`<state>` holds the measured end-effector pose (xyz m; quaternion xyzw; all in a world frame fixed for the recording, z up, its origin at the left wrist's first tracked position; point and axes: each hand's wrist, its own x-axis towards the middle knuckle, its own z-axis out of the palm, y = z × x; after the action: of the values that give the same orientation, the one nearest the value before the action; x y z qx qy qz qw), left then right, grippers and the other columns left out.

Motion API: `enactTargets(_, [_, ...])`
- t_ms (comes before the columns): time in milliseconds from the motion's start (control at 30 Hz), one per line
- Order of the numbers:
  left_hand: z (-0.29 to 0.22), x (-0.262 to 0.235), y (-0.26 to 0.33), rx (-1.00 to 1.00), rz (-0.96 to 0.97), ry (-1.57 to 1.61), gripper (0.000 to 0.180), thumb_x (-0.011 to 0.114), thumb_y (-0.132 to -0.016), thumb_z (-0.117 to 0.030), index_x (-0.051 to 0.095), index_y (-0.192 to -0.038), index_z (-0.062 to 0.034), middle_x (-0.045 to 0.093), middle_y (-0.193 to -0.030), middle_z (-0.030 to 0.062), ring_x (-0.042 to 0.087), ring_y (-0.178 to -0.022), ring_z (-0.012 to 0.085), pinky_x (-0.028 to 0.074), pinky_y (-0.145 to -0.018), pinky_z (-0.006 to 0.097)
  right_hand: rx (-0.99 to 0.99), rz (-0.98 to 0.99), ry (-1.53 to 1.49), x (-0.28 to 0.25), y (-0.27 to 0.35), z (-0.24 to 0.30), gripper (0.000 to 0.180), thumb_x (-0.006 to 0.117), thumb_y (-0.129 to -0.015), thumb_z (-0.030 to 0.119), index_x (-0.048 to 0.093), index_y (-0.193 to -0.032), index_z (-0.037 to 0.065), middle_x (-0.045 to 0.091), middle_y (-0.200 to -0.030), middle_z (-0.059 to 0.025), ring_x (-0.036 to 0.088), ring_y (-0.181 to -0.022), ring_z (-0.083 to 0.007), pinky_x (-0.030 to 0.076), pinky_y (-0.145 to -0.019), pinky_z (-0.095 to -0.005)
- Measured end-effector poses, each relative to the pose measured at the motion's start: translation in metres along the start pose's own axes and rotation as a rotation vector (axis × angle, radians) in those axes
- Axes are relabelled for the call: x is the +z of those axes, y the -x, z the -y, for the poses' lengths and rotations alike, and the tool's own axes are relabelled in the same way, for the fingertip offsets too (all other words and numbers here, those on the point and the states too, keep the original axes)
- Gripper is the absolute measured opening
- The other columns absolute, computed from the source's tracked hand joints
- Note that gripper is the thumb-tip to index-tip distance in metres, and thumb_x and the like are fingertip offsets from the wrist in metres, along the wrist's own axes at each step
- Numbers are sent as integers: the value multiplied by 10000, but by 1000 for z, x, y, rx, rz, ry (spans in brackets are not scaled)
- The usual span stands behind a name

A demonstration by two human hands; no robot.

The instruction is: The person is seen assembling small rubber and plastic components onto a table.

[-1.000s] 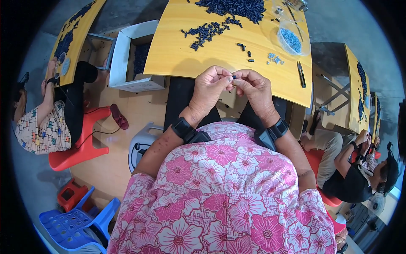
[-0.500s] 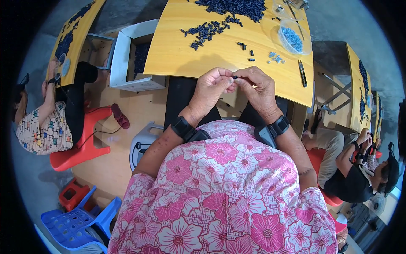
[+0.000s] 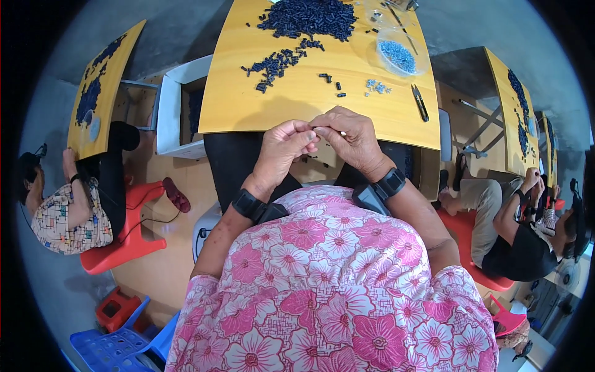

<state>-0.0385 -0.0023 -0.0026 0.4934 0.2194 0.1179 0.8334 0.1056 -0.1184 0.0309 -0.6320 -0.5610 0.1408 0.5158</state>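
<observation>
My left hand and my right hand meet fingertip to fingertip just off the table's near edge. Both are pinched closed around a small black piece, nearly all of it hidden by the fingers. On the yellow table ahead lies a heap of short black tubular parts. A looser scatter of the same parts trails toward me, and a few single ones lie nearer. To their right sit several tiny pale-blue pieces.
A clear bowl holds more pale-blue pieces; a black pointed hand tool lies near the right edge. An open white box stands left of the table. People sit at tables on both sides, and a blue chair is behind left.
The view has shifted, so table and hands appear further left and the table's near edge lower. My fingers remain pinched together, now covering more of the black piece.
</observation>
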Motion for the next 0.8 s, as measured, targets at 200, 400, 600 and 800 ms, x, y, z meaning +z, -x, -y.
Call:
enactTargets(200, [-1,3,-3,8,26,16,108,612,-902,-81,611,-993,-23,630,-856,29,611,-738,94,546,-739,258,70,49,-5,-5,3,0,112,650,-812,16,677,-919,34,640,-757,-75,603,-699,-184,481,-657,-278])
enactTargets(400, [5,7,-7,-45,58,-95,98,620,-895,-84,620,-973,-26,626,-850,25,599,-729,85,539,-727,242,72,53,-23,-10,11,-2,97,623,-820,53,668,-904,32,645,-778,-117,620,-699,-255,497,-654,-313])
enactTargets(600, [6,13,-5,-35,61,-65,125,613,-901,-127,621,-976,-27,641,-819,9,584,-717,65,465,-650,185,106,78,-61,-14,13,1,127,604,-837,45,676,-940,30,660,-814,-115,627,-710,-241,497,-664,-306])
enactTargets(800, [7,10,-5,-49,102,-40,96,581,-921,-84,604,-998,-33,614,-884,18,583,-765,82,528,-735,243,76,70,-67,-17,15,-2,130,609,-835,49,682,-942,38,655,-810,-117,623,-714,-243,490,-656,-296])
